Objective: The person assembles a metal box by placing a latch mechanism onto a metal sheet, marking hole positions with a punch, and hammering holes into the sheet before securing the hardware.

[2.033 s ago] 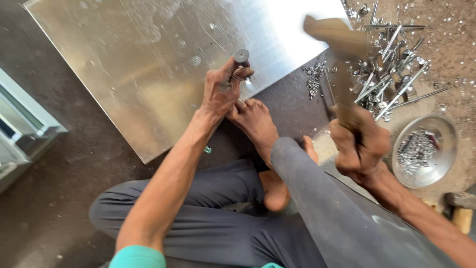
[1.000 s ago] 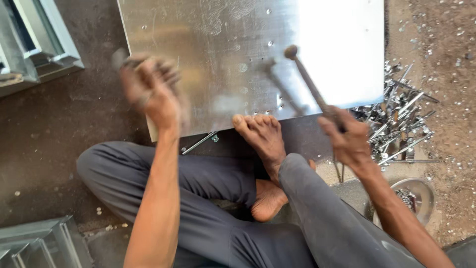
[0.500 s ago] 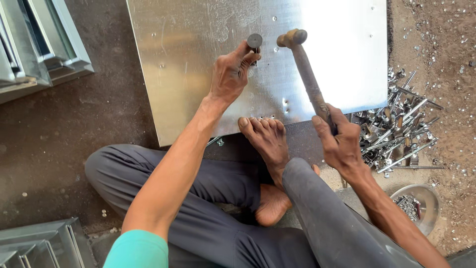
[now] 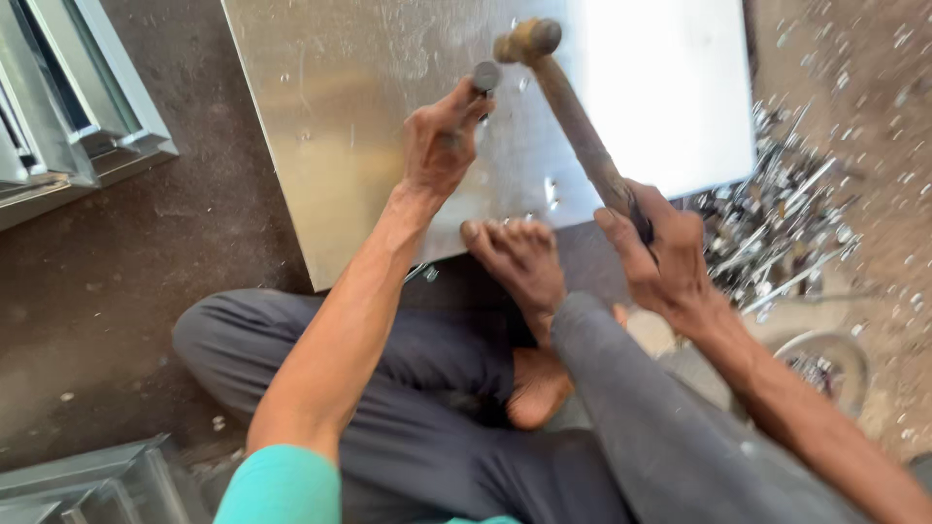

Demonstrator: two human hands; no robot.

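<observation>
Grey trousers and a bare foot pressing on the near edge of the sheet lay closest, and just past the toes the right hand was wrapped tight on the long wooden hammer handle, which slanted up and leftward. Beyond it, the left hand had its fingers pinched around a short dark steel punch, standing near upright on the flat silvery metal sheet. The rusty hammer head hovered just right of and beyond the punch top, close but apart.

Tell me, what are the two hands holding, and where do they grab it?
The left hand grips a short metal punch around its shaft, below the round top. The right hand holds a hammer by the lower end of its handle.
</observation>
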